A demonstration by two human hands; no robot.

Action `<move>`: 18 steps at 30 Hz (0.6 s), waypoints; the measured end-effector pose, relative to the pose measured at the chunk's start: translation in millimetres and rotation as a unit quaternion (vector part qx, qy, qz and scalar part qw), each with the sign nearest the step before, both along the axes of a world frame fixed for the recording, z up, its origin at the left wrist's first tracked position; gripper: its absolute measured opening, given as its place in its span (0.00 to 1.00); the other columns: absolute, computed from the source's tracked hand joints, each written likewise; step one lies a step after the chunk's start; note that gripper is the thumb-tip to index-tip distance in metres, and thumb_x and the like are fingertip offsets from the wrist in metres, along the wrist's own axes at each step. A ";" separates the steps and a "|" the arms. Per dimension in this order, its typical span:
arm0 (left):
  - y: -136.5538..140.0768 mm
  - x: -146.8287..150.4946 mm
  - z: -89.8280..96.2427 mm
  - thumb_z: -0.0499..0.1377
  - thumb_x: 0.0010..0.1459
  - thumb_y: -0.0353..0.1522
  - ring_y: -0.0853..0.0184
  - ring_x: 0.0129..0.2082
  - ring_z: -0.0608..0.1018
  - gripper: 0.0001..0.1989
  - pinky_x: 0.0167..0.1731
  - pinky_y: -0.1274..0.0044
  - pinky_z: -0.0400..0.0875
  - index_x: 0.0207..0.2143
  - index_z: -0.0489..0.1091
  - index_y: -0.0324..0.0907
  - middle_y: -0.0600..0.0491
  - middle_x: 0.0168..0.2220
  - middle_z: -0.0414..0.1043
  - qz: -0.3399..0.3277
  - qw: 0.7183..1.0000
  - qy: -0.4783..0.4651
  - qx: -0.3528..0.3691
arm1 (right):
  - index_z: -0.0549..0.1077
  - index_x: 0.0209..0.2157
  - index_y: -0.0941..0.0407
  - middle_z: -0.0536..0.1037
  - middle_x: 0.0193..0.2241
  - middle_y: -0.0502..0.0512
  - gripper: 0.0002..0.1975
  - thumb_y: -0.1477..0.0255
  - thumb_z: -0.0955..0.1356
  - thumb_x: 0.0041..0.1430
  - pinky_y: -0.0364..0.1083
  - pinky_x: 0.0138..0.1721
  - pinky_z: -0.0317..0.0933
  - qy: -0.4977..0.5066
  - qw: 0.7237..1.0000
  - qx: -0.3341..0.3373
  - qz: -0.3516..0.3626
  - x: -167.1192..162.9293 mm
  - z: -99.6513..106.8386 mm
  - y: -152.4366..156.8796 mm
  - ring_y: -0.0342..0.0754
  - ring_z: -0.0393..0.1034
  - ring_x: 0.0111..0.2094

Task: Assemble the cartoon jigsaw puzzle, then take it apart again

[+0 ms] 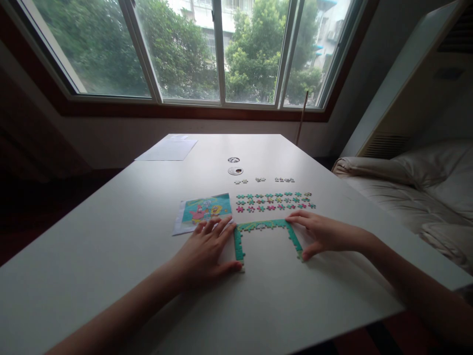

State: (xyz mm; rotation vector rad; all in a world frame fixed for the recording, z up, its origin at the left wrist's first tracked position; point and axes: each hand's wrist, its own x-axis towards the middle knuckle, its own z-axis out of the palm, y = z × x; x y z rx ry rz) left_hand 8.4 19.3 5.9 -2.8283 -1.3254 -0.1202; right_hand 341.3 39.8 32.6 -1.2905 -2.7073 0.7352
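Note:
A partly joined jigsaw puzzle border (261,225) lies flat on the white table, with a top strip and two green side strips. My left hand (209,249) rests along its left side, fingers spread, the thumb at the strip's lower end. On the other side my right hand (320,232) touches the right strip, thumb at its lower end and fingertips at the upper corner. Behind my left fingers lies a picture sheet (205,209) with cartoon figures, partly covered by them. Rows of loose puzzle pieces (271,200) lie just beyond the border.
Farther back are a few smaller groups of pieces (284,180) and two round flat items (235,171). White paper (170,149) lies at the table's far left. A pale sofa (414,182) stands right of the table (92,236), and a window (221,54) is behind it.

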 end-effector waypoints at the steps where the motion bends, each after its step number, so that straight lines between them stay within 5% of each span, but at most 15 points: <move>1: 0.2 -0.2 -0.1 0.44 0.54 0.57 0.49 0.58 0.55 0.40 0.53 0.60 0.49 0.59 0.52 0.39 0.44 0.61 0.49 0.001 1.000 0.000 0.000 | 0.57 0.58 0.57 0.58 0.56 0.62 0.44 0.52 0.69 0.43 0.52 0.56 0.50 -0.001 1.000 0.000 0.001 0.0 0.1 0.0 0.59 0.52 0.56; 7: -0.1 -1.0 3.5 0.44 0.56 0.55 0.50 0.58 0.54 0.39 0.54 0.60 0.50 0.60 0.52 0.37 0.44 0.61 0.49 0.018 1.000 0.019 0.015 | 0.57 0.58 0.58 0.58 0.56 0.62 0.44 0.51 0.69 0.42 0.51 0.57 0.49 -0.004 1.000 -0.002 0.006 -1.3 1.8 -0.1 0.58 0.52 0.57; 13: -13.5 7.1 3.3 0.44 0.60 0.47 0.50 0.58 0.57 0.35 0.51 0.63 0.57 0.59 0.52 0.28 0.36 0.60 0.50 0.168 0.983 0.073 0.030 | 0.56 0.59 0.57 0.57 0.57 0.61 0.44 0.52 0.69 0.42 0.51 0.57 0.48 -0.003 1.000 -0.013 0.000 -0.6 0.9 0.4 0.59 0.51 0.57; 18: -22.7 12.6 4.5 0.43 0.61 0.46 0.45 0.55 0.61 0.33 0.49 0.56 0.56 0.57 0.56 0.28 0.34 0.58 0.54 0.207 0.970 0.130 0.013 | 0.57 0.58 0.56 0.57 0.57 0.62 0.44 0.52 0.69 0.42 0.52 0.57 0.48 0.001 1.000 -0.017 -0.001 0.9 -1.1 1.2 0.59 0.51 0.57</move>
